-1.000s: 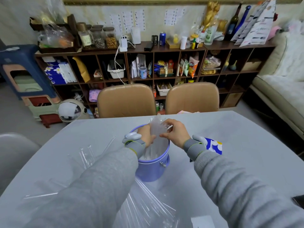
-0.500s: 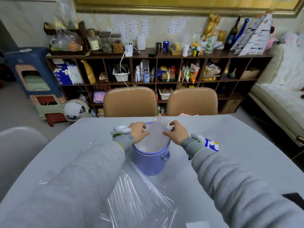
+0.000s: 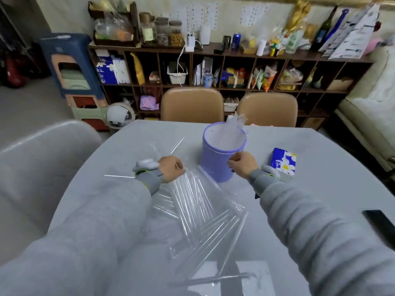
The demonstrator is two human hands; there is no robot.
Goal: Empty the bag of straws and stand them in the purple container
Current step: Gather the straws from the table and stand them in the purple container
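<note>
The purple container stands upright at the table's middle, with a bunch of clear straws leaning against its far right rim. Several more clear straws lie fanned out on a flattened clear plastic bag in front of it. My left hand rests on the far ends of these loose straws, left of the container, fingers curled down over them. My right hand is beside the container's front right wall, fingers curled, with nothing seen in it.
A blue flowered tissue pack lies right of the container. A dark phone sits at the right table edge. A few stray straws lie to the left. Two tan chairs stand behind the table, and a grey chair on the left.
Both hands have left the container's mouth and come down toward me. The straw bunch now stands in the container by itself. My left hand has dropped onto the loose straws.
</note>
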